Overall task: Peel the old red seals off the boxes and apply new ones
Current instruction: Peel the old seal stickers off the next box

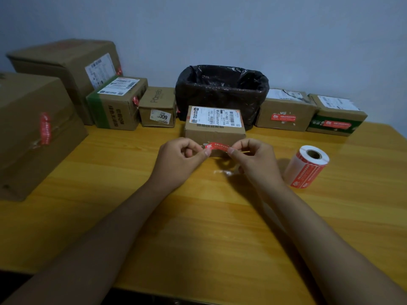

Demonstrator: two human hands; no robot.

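Both hands are up over the bench [198, 216], pinching one red seal [217, 147] stretched between them: left hand [179, 158] on one end, right hand [253, 159] on the other. Small box [214, 126] sits just past the fingertips, seal roll [306, 166] off beside the right hand.

Red seal held flat before the small box

The red seal [217, 147] — a narrow strip with pale print — stretches level, pinched at both ends, just in front of a small cardboard box [214, 130] with a white shipping label on top; the seal roll [306, 167] lies on its side, right of it
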